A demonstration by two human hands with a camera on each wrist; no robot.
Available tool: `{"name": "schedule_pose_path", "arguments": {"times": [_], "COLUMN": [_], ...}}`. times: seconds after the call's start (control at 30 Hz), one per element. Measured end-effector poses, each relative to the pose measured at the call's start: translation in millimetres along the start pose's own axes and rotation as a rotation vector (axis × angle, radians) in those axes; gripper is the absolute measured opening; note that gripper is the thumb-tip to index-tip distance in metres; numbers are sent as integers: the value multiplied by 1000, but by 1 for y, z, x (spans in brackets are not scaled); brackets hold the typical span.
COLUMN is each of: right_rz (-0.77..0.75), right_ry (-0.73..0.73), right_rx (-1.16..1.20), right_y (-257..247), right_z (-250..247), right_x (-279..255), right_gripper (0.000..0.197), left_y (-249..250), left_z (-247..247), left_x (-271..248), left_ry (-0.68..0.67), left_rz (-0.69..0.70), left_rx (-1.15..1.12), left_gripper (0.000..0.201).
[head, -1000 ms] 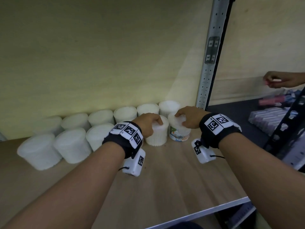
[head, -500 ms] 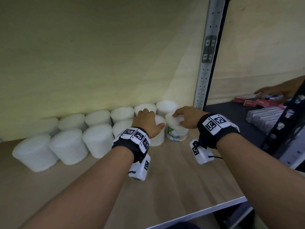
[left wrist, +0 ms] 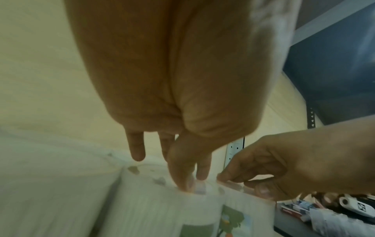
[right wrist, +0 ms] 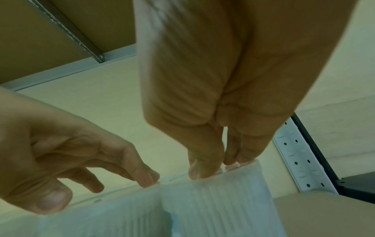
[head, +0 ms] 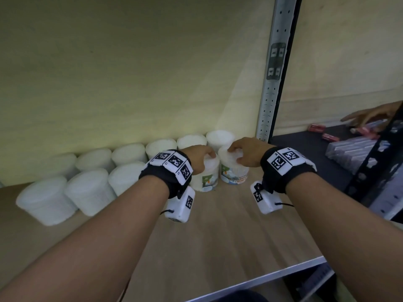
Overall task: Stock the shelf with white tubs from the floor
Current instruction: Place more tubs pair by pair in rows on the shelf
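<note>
Two white tubs with printed labels stand side by side on the wooden shelf (head: 229, 232). My left hand (head: 210, 154) grips the lid of the left tub (head: 206, 177) from above. In the left wrist view its fingertips (left wrist: 201, 176) sit on the rim of that tub (left wrist: 162, 208). My right hand (head: 234, 153) pinches the lid of the right tub (head: 233, 171). The right wrist view shows its thumb and fingers (right wrist: 205, 170) on the top edge of that tub (right wrist: 213, 200). Several more white tubs (head: 91, 190) stand in two rows to the left.
A grey perforated upright (head: 270, 94) stands just right of the tubs. Beyond it, another person's hand (head: 370, 116) reaches over a dark shelf (head: 309, 153) with red packs and clear boxes. The wooden shelf's metal front edge (head: 261, 277) runs below my forearms.
The left tub has turned so that its label now faces me. Both hands stay on their tubs. The other person's hand has dropped to the dark shelf.
</note>
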State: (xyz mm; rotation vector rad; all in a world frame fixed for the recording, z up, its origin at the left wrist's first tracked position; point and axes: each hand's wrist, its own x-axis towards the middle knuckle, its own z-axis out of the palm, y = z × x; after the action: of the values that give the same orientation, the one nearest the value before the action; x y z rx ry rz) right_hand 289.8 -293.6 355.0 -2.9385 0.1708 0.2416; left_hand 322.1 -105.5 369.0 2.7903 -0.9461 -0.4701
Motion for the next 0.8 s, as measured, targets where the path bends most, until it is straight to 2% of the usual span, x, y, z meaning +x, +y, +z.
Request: {"name": "schedule_pose_path", "arguments": {"times": [0.2,0.3,0.37,0.47,0.6,0.8], "right_rz": [1,4,-2,-10,-15,-7], "right_ry": [0,1,2,5,5,6], "right_rx": [1,-2,-4,-7,-14,-9], "right_y": [0,0,1,2,2,2], "right_z": [1,2,2,2,3,3], "right_x": [1,2,3,3,4,5], "right_gripper": [50,50,50,50,50,49], "left_y": [4,7,10,12,11,5], "left_z": [4,9,13,24,28,13], "left_x": [-5,1,3,6,8,7], "left_ry": [52,213,294,289,311,116], "left_rz": [1,-108,-190,-245,-236,-174], "left_rx": [-54,-25,-9,46,69,97], "left_gripper": [59,46,51,62,61,64]}}
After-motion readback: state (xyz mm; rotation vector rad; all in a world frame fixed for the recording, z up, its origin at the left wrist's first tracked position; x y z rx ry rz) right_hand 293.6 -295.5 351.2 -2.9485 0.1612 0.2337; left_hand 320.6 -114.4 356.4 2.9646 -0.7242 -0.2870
